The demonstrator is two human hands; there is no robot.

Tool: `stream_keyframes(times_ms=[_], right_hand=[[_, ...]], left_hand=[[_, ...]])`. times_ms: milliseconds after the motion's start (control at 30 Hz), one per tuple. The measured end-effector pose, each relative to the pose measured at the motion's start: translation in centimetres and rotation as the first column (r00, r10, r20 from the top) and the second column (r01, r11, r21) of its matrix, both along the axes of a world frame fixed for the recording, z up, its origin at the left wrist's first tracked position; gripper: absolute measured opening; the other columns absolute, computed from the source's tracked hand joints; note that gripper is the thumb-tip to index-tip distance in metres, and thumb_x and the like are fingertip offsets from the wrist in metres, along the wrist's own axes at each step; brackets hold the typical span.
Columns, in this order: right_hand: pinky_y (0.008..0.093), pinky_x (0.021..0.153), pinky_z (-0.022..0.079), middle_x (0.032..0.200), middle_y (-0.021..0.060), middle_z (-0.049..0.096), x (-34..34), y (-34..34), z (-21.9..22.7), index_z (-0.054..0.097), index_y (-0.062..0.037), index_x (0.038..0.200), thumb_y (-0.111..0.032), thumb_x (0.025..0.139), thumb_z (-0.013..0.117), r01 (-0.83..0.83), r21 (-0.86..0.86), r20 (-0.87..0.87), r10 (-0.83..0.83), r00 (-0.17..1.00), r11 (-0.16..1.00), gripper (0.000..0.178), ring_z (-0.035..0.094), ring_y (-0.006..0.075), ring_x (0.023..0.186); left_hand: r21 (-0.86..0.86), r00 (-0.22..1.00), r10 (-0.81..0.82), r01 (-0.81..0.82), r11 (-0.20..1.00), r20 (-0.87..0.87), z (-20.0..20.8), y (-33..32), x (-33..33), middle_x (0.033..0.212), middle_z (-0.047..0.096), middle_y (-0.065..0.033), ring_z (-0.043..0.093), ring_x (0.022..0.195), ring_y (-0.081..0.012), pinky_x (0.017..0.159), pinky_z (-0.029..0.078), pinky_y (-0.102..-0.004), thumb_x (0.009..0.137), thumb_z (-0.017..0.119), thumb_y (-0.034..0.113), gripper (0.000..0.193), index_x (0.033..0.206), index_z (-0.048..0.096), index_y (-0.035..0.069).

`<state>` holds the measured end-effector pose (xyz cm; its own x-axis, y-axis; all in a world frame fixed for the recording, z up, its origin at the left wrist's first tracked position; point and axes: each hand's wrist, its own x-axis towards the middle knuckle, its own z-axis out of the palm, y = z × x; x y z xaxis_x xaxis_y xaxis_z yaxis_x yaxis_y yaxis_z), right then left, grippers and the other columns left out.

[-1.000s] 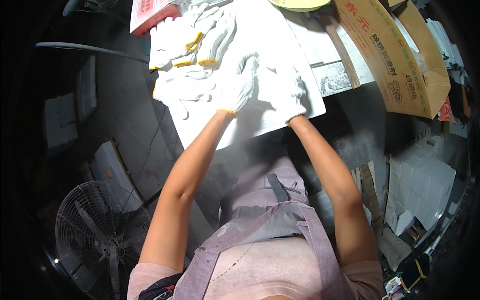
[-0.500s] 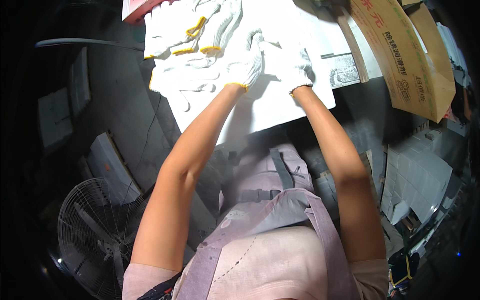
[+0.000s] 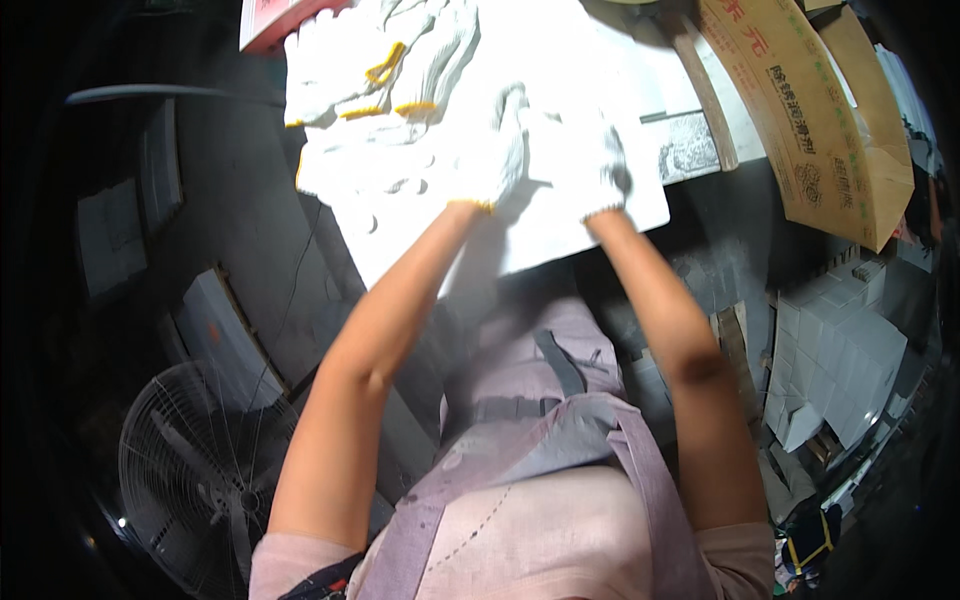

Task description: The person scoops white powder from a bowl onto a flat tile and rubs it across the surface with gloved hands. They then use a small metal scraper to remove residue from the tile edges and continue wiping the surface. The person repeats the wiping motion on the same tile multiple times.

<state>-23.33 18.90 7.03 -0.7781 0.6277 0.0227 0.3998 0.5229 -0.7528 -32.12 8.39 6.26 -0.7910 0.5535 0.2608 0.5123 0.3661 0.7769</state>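
Both my hands wear white knitted gloves and rest over a brightly lit white work surface (image 3: 545, 235). My left hand (image 3: 492, 165), with a yellow-edged cuff, is just right of a pile of loose white knitted gloves (image 3: 435, 70). My right hand (image 3: 603, 170) is a short way to its right, near the front of the surface. Glare washes out the fingers and the space between the hands, so whether they hold anything cannot be made out. Another loose glove (image 3: 345, 165) lies flat left of my left hand.
A red box (image 3: 275, 22) stands at the far left corner. Right of the surface are a wooden strip (image 3: 705, 95), a grey speckled plate (image 3: 690, 147) and an open cardboard box (image 3: 800, 120). A caged fan (image 3: 200, 480) stands at lower left; pale stacked boxes (image 3: 835, 340) are at right.
Both gloved hands have drawn a little toward my body, still side by side. The loose gloves stay in place on the surface.
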Motion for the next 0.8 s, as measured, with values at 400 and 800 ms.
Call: stream_keyframes(times_ms=[400, 800], right_hand=[[0.0441, 0.085, 0.060, 0.106, 0.0127, 0.079, 0.3, -0.2, 1.5, 0.079, -0.0106, 0.110, -0.044, 0.091, 0.069, -0.118, 0.219, 0.152, 0.086, 0.985, 0.968, 0.039, 0.075, 0.0317, 0.097], [0.0423, 0.084, 0.060, 0.105, 0.0135, 0.078, 1.9, 0.1, 1.3, 0.078, -0.0094, 0.110, -0.050, 0.087, 0.077, 0.245, -0.106, 0.053, -0.241, 0.969, 0.964, 0.047, 0.075, 0.0318, 0.095]], left_hand=[[-0.015, 0.980, -0.012, 0.015, 1.000, 0.199, 1.0, -1.0, 2.7, 0.117, 0.072, -0.0166, 0.068, 0.108, -0.0296, 0.098, 0.052, -0.0380, 0.108, 0.057, 0.024, 0.032, 0.127, 0.070, 0.002], [0.096, 0.907, -0.082, 0.046, 0.994, 0.414, 1.5, 0.8, 1.7, 0.116, 0.075, -0.0100, 0.067, 0.104, -0.0154, 0.093, 0.051, -0.0276, 0.109, 0.058, 0.021, 0.030, 0.130, 0.069, 0.001]])
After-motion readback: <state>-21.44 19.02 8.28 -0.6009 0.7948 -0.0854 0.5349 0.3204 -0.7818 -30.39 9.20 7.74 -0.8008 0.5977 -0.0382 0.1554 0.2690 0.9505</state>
